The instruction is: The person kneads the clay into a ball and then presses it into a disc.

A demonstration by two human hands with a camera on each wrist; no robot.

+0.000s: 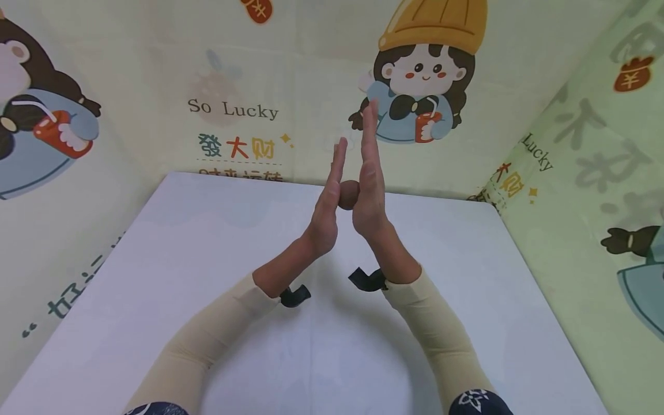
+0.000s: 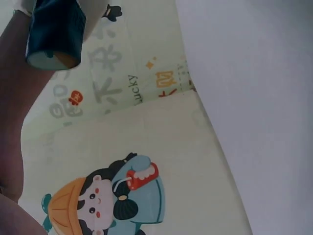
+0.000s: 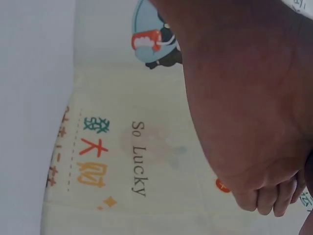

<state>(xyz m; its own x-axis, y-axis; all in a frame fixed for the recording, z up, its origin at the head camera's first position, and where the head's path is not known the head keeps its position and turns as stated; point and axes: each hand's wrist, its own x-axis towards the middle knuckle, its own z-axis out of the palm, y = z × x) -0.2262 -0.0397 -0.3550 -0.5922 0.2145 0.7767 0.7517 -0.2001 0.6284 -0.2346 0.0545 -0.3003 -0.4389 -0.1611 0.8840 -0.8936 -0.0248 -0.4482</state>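
A small brown ball (image 1: 349, 195) sits just above the centre of the head view, pressed between two upright palms and raised above the white table (image 1: 181, 242). It looks round, with no long axis that can be read, and only a sliver of it shows between the heels of the hands. The left hand (image 1: 327, 199) stands on its left in the frame and the right hand (image 1: 369, 184) on its right; each has straight fingers pointing toward the top of the frame, flat against the ball rather than curled round it. Both touch it, so neither is nearer. The right hand's fingertips reach higher than the left's. Below, both forearms in beige sleeves (image 1: 207, 340) spread toward the lower corners. The wrist views show only the cartoon-printed backdrop (image 2: 146, 161) and table, not the ball.
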